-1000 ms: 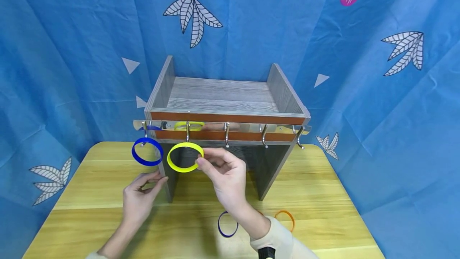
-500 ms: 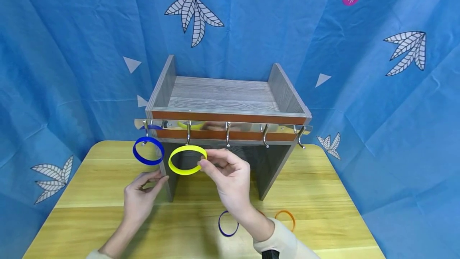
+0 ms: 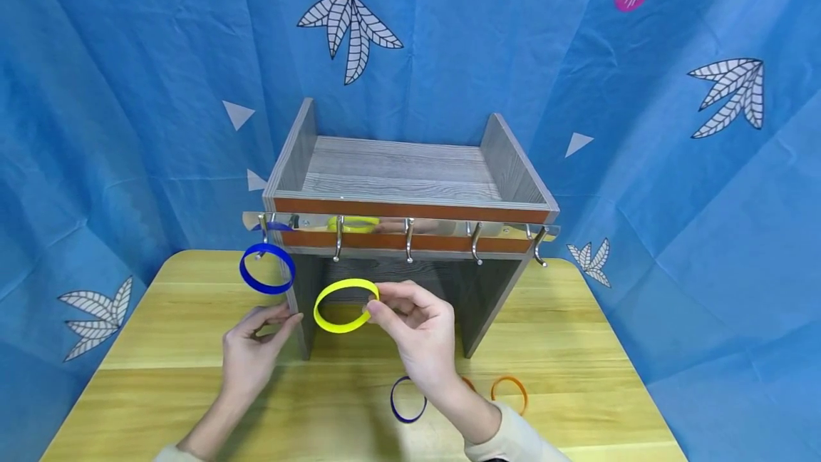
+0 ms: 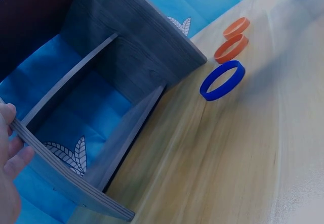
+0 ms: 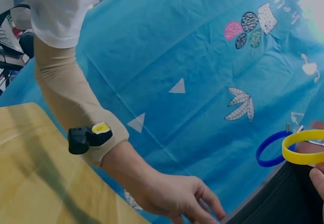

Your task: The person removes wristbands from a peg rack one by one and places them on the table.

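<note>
My right hand point(image 3: 420, 334) pinches a yellow silicone wristband point(image 3: 341, 329) between thumb and fingers. It holds the band in front of the shelf's lower opening, below the hooks and apart from them. A blue wristband point(image 3: 269, 289) hangs on the leftmost hook of the metal hook rail point(image 3: 442, 228). Lower down, my left hand point(image 3: 246, 358) grips the front edge of the grey wooden shelf's left side panel point(image 3: 305, 341). In the left wrist view, its fingers point(image 4: 20, 161) lie against that panel. The right wrist view shows the yellow band overlapping the hanging blue one.
Another blue wristband point(image 4: 223, 90) and two orange wristbands point(image 4: 233, 57) lie on the wooden table point(image 3: 160, 348) in front of the shelf's right side. My right forearm partly covers one orange band in the head view. A blue patterned curtain point(image 3: 449, 41) encloses the back and sides.
My right hand has drawn the yellow wristband down and to the right, away from the second hook. My left hand keeps its place on the side panel.
</note>
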### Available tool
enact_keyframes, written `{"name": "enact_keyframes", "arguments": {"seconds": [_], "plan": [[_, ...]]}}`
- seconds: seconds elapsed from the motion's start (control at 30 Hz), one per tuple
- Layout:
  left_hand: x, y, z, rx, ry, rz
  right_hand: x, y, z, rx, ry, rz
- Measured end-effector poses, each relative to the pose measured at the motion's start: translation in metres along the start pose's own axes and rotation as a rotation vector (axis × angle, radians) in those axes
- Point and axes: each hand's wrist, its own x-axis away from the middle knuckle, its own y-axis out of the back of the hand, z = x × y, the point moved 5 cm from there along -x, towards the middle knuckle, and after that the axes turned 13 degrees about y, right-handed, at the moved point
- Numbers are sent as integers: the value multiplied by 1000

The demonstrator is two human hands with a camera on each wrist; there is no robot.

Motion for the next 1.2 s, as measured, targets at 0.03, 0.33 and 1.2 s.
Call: {"name": "enact_keyframes", "arguments": {"seconds": [0.03,0.33,1.2], "plan": [[0,0,0,0,-2,0,2,1,0,-1,1,8],[-1,0,0,8,0,4,21,10,0,15,-52,57],[0,0,0,22,15,5,82,49,-49,132,-446,4]]}}
